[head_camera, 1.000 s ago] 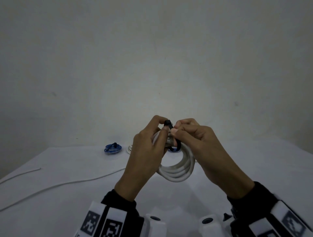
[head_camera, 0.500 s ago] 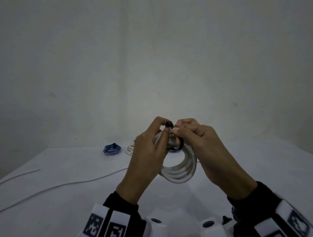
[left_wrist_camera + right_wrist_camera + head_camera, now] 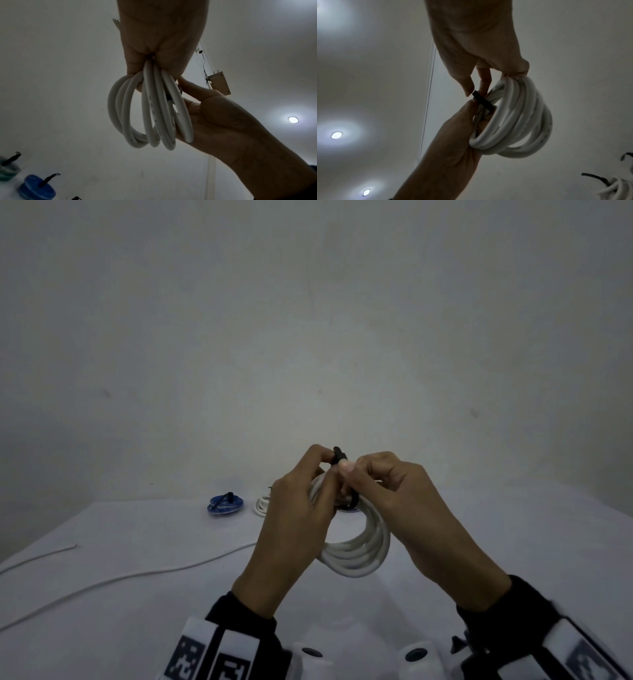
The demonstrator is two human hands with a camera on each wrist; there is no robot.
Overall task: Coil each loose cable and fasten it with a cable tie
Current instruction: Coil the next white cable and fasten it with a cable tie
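Both hands hold the white cable coil [image 3: 356, 549] up above the table [image 3: 137, 611]. Left hand [image 3: 294, 529] and right hand [image 3: 404, 508] pinch the black cable tie [image 3: 340, 455] at the coil's top. Cable print unreadable. Head view alone shows a loose white cable [image 3: 130, 577] left; blue coil [image 3: 225, 504] near the far edge.
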